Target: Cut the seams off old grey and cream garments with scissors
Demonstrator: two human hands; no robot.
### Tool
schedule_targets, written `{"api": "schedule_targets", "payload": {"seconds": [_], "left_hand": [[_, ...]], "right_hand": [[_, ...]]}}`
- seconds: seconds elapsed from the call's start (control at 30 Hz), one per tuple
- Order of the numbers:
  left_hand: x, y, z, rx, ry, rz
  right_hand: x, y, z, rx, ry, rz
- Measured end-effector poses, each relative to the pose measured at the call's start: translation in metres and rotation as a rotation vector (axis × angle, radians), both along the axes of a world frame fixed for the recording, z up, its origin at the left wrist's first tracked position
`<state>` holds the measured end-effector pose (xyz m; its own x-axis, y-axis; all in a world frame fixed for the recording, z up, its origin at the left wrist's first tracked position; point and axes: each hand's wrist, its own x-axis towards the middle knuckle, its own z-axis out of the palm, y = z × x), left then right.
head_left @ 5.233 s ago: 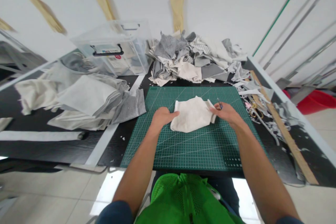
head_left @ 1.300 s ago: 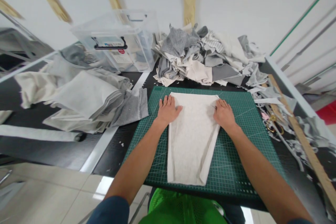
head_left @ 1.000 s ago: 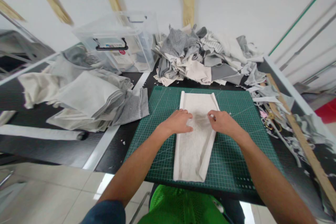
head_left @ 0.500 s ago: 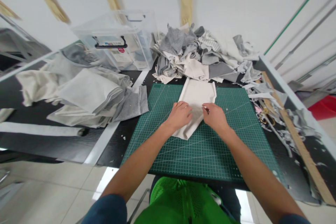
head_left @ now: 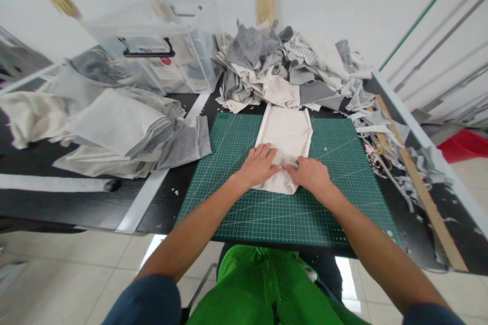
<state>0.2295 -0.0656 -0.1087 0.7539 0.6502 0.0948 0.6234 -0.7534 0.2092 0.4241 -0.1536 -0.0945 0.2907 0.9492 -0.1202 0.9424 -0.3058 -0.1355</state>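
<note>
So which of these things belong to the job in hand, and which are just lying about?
In use:
White cloth, under the left hand and right hand
Green mat beneath it

Apparently just lying about:
Clear box
Fabric pile
Folded cloths
Wooden strip

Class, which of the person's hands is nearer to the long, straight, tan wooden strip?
Right. The right hand, on the cream fabric piece, is left of the wooden strip; the left hand, also touching the fabric, is farther left.
</note>
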Motion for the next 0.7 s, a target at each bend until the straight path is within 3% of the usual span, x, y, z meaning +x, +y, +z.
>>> {"api": "schedule_targets", "payload": {"seconds": [0.07, 0.2, 0.4, 0.7], "left_hand": [[-0.014, 0.003, -0.003, -0.056, 0.030, -0.068], [-0.048, 0.016, -0.004, -0.214, 0.082, -0.077], [-0.096, 0.033, 0.005, -0.363, 0.074, -0.093], [-0.135, 0.033, 0.008, -0.452, -0.040, -0.046]], "right_hand": [[0.015, -0.007, -0.001, -0.010, 0.076, 0.064], [0.052, -0.021, 0.003, -0.043, 0.258, 0.233], [0.088, -0.036, 0.007, -0.125, 0.334, 0.252], [0.099, -0.041, 0.001, -0.122, 0.427, 0.258]]}}
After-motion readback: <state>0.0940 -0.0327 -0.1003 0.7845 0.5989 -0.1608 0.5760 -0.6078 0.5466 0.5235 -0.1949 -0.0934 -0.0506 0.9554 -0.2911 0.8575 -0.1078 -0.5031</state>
